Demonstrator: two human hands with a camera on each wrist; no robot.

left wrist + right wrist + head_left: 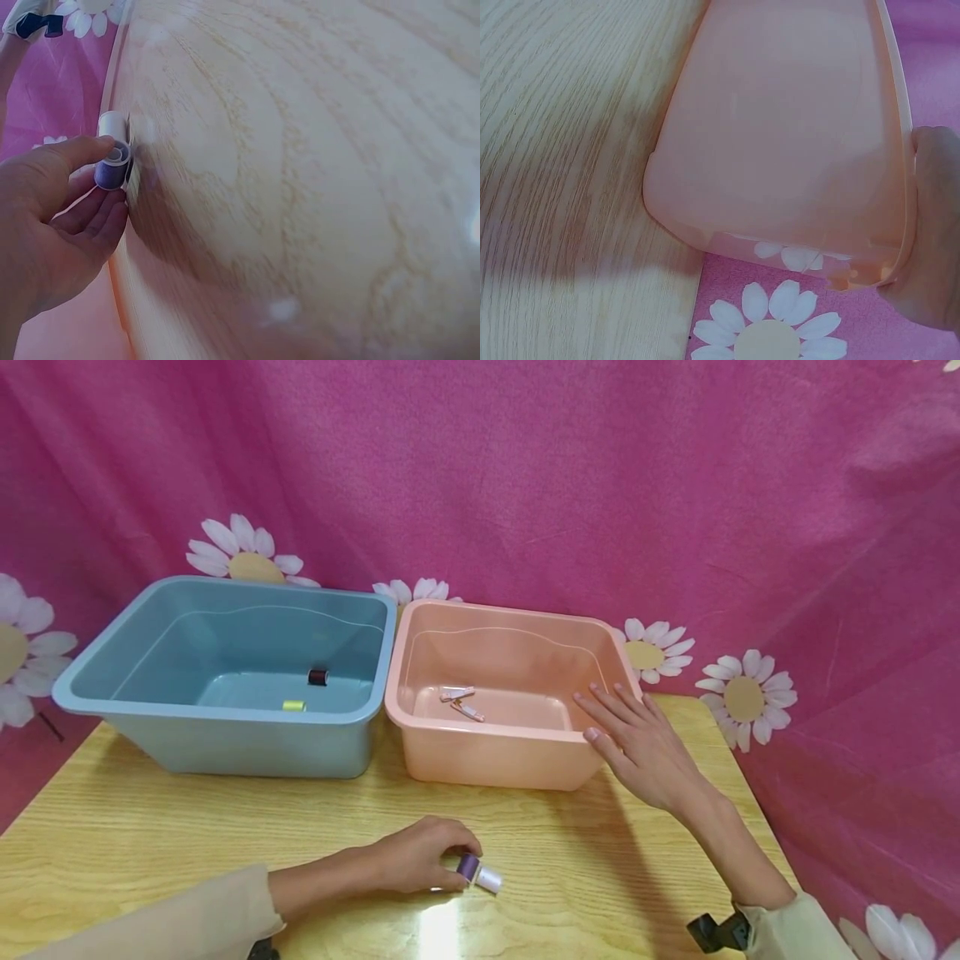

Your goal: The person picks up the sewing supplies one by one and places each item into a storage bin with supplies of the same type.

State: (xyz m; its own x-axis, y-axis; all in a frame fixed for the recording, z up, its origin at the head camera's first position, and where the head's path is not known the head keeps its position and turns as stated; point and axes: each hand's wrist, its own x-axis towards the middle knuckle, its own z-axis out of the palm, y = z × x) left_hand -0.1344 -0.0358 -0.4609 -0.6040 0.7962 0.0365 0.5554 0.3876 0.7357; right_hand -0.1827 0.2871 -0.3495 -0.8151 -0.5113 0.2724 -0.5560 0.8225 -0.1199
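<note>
On the table front, my left hand [412,858] pinches a purple thread spool [468,867] between thumb and fingers. A white thread spool [490,880] lies end to end with it, on its right. In the left wrist view the thumb is on the purple spool's [112,172] end, with the white spool [113,125] just beyond. My right hand [648,752] lies with fingers spread at the right rim of the pink basin [487,756]. Inside that basin are two small pink-and-silver clip-like pieces [465,703].
Left of the pink basin stands a larger blue basin [262,747], holding a dark brown spool [318,677] and a yellow spool [294,705]. Both basins sit toward the back of the wooden table [300,814]. Behind them hangs a magenta cloth [525,485] with white flowers.
</note>
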